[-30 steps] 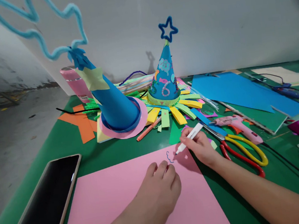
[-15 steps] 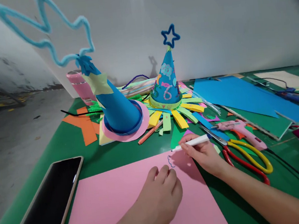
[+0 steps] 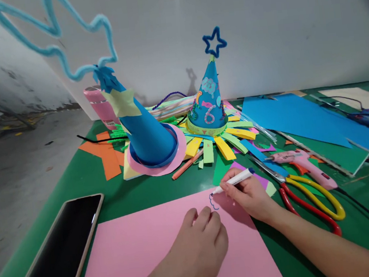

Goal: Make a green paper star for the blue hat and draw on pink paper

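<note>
A pink sheet of paper (image 3: 143,245) lies in front of me on the green table. My right hand (image 3: 249,193) pinches a white marker (image 3: 237,178) with a dark blue end, its tip at the sheet near the top right corner. A small wavy blue line (image 3: 213,202) shows just below the tip. My left hand (image 3: 201,243) rests on the paper to the left of that line, its fingers loosely bent and a little apart, with nothing in it. Scissors (image 3: 287,178) with red and yellow handles lie just right of my right hand.
Two blue cone hats (image 3: 149,138) stand behind the paper, one topped by a large light-blue pipe-cleaner shape (image 3: 105,25). A phone (image 3: 56,255) lies at left. At right are a pink glue gun (image 3: 302,165) and blue sheets (image 3: 302,116). A pink bottle (image 3: 101,105) stands behind.
The marker has tilted and shifted slightly, and the wavy blue line has curled a little further at its top. My left hand stays on the paper. The view has moved slightly.
</note>
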{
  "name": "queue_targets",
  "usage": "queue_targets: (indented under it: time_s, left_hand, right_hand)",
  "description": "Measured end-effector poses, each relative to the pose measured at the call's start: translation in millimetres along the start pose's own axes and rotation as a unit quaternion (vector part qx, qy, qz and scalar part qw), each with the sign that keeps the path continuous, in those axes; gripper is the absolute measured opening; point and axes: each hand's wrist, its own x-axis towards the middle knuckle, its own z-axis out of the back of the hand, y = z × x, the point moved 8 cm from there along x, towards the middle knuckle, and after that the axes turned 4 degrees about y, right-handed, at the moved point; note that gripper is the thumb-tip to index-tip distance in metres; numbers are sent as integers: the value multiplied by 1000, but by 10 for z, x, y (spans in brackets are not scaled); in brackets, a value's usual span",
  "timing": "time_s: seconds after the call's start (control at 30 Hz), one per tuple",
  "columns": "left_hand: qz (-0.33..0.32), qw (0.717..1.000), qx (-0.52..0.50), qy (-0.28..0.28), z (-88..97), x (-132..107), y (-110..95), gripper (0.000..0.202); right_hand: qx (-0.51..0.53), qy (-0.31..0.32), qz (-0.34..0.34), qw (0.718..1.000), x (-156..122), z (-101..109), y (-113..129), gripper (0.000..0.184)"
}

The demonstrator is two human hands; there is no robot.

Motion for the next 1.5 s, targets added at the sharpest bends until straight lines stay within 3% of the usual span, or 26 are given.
queue_targets:
  time_s: [1.03,1.5]
  left_hand:
    - [9,1000,4,0,11,15,15,36]
    - [6,1000,-1,-2,37,14,-3,37]
  right_hand:
    - [-33,14,-7,999,-4,-24,66,16]
    - [-58,-20,10,998,-3,30,73,16]
